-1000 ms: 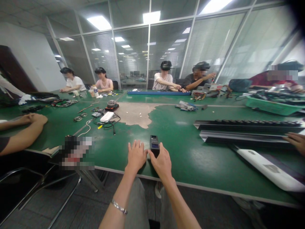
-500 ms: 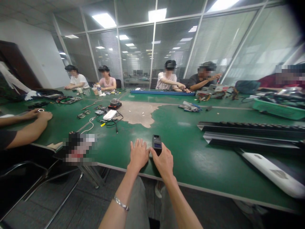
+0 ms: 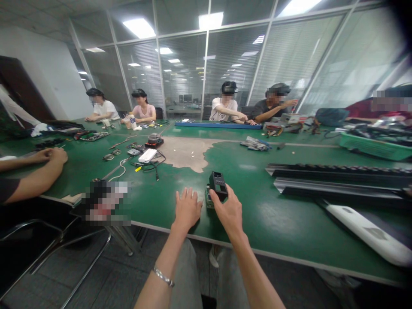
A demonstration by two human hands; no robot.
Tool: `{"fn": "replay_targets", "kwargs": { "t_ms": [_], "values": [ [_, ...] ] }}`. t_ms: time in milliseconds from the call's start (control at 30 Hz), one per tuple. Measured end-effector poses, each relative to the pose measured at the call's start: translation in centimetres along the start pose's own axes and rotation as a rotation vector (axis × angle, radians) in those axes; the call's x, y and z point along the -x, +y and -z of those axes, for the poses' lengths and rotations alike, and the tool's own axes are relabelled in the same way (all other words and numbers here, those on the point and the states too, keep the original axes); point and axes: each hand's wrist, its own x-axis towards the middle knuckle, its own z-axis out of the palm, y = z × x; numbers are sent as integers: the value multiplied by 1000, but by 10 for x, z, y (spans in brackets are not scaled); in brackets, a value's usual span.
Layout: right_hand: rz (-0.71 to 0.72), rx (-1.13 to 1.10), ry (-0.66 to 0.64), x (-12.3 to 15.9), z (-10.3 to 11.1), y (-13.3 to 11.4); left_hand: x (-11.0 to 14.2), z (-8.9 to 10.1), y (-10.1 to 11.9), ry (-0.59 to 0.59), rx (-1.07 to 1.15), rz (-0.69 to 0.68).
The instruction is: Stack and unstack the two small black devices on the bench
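My right hand (image 3: pixel 229 211) grips a black plastic housing (image 3: pixel 218 177) with a rectangular window opening, tilted and raised at the near part of the table. Just below and left of the housing, a small device with a green circuit board (image 3: pixel 209 201) shows; the housing covers part of it. Whether the two still touch, I cannot tell. My left hand (image 3: pixel 187 209) lies palm down on the green tabletop, fingers stretched out, to the left of the circuit board and holding nothing.
On the green table (image 3: pixel 254 223), black metal channels (image 3: pixel 322 189) and a long white casing (image 3: pixel 367 234) lie to the right. A white box (image 3: pixel 147 155) with cables sits left of centre. Co-workers sit across the table; another person's hands (image 3: pixel 56 156) rest at the left.
My right hand has lifted the black housing up and to the right, uncovering the green circuit board beneath. My left hand has stayed in place.
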Motion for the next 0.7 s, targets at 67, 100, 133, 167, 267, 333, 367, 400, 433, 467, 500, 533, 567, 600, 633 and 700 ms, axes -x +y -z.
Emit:
{"fn": "replay_targets", "kwargs": {
  "t_ms": [67, 100, 133, 167, 267, 333, 367, 400, 433, 467, 500, 533, 567, 600, 633, 700],
  "values": [
    [-20, 26, 36, -3, 9, 8, 0, 0, 0, -2, 3, -5],
    [-34, 43, 39, -4, 13, 14, 0, 0, 0, -3, 5, -6],
    [-50, 58, 31, -3, 16, 20, 0, 0, 0, -5, 5, -7],
    [-68, 72, 26, -3, 18, 27, 0, -1, 0, -6, 5, -6],
    [-90, 111, -13, 1, 20, 46, -1, -1, 0, -10, 4, 0],
    [-84, 132, -34, 4, 19, 55, -2, 0, 0, -15, 5, 1],
    [-80, 143, -39, 5, 17, 58, -2, 0, 0, -18, 5, 1],
    [-75, 153, -39, 6, 16, 61, -2, 0, 0, -20, 6, 0],
    [-66, 162, -35, 6, 14, 64, -2, 0, -1, -20, 6, 0],
    [-53, 169, -31, 7, 13, 66, -2, -1, -1, -19, 6, -1],
    [-38, 176, -28, 8, 12, 68, -2, -1, -1, -17, 6, -2],
    [-24, 184, -28, 9, 11, 69, -2, -1, -1, -14, 5, -3],
    [-11, 194, -32, 9, 10, 70, -2, -1, -1, -11, 5, -5],
    [-1, 206, -39, 10, 9, 71, -2, -2, -1, -9, 4, -6],
    [5, 222, -49, 11, 9, 72, -2, -2, -1, -10, 3, -6],
    [8, 252, -60, 12, 9, 73, -2, -2, -1, -15, 1, -1]
  ]
}}
